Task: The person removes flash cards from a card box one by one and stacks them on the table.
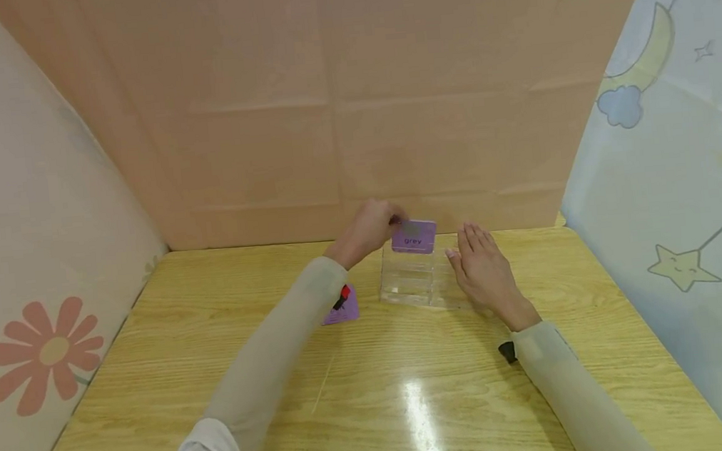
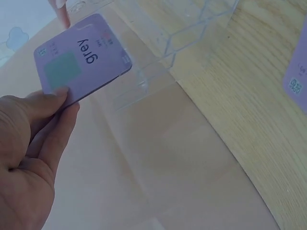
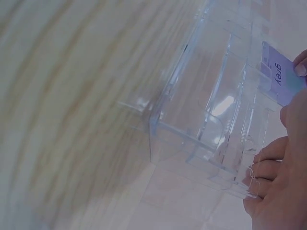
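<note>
My left hand [image 1: 370, 226] pinches a purple card [image 1: 414, 238] by its edge, thumb on one face and fingers behind. The card [image 2: 84, 60] bears the word "grey" and a coloured square. It stands tilted at the top rear of a clear plastic tiered rack [image 1: 407, 282]; whether it touches the rack is unclear. My right hand [image 1: 486, 272] rests along the rack's right side, fingers straight and together, thumb spread. In the right wrist view, the fingers [image 3: 268, 167] lie against the end of the clear rack [image 3: 192, 129].
Another purple card [image 1: 345, 313] lies on the wooden table [image 1: 454, 403], left of the rack and partly hidden by the left sleeve. A brown paper backdrop [image 1: 328, 149] rises just behind the rack. Patterned panels [image 1: 31, 211] flank the table.
</note>
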The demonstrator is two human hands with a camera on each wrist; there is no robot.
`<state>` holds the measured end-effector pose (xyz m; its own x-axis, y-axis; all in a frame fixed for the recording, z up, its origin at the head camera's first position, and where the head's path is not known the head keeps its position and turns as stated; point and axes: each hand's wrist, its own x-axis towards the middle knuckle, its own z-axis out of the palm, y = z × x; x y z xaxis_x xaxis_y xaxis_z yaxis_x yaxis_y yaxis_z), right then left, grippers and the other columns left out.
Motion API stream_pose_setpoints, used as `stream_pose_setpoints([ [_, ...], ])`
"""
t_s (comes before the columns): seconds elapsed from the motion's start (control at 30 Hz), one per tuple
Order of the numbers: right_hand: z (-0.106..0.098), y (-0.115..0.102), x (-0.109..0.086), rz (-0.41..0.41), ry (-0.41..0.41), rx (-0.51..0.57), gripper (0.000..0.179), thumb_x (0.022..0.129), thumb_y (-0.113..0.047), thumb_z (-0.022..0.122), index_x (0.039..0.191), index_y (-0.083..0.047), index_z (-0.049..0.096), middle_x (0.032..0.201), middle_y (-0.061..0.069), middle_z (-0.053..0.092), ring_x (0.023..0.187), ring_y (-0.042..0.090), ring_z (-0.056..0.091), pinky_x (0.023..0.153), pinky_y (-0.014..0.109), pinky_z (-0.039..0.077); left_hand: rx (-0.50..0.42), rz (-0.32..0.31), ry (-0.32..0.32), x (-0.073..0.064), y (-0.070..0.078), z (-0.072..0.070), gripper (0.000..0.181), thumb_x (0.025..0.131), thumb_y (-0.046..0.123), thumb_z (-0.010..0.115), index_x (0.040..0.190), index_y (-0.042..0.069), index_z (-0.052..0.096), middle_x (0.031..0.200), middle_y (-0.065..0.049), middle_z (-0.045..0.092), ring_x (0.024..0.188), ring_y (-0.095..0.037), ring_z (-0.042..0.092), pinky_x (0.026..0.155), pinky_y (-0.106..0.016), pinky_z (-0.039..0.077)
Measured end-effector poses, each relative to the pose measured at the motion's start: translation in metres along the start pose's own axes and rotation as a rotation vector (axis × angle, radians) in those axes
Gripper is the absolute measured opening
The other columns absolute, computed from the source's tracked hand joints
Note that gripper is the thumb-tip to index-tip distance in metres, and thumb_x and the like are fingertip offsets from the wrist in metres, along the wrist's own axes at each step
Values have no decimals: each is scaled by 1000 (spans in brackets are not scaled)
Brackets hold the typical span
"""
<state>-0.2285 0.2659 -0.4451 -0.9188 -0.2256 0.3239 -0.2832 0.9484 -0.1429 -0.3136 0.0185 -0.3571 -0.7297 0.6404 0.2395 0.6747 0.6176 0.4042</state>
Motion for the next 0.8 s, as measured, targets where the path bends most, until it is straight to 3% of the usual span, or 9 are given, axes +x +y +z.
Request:
stream_pose_setpoints([
  [0.27,1,0,1,-2,0,-6,67,116,-36,33,155,18,33,164,37,31,157,52,29,130,62,23,-38,-36,-78,5,-2,-11,15,101,6,70,110,8,82,116,-9,80,108,-21,76,95,-29,62],
  [0.8,0,1,3,2,-4,-22,70,115,-40,33,155,17,34,164,37,32,156,50,30,131,61,23,-43,15,-77,10,-3,-13,19,100,-1,66,106,5,83,112,-11,81,104,-22,78,91,-30,63],
])
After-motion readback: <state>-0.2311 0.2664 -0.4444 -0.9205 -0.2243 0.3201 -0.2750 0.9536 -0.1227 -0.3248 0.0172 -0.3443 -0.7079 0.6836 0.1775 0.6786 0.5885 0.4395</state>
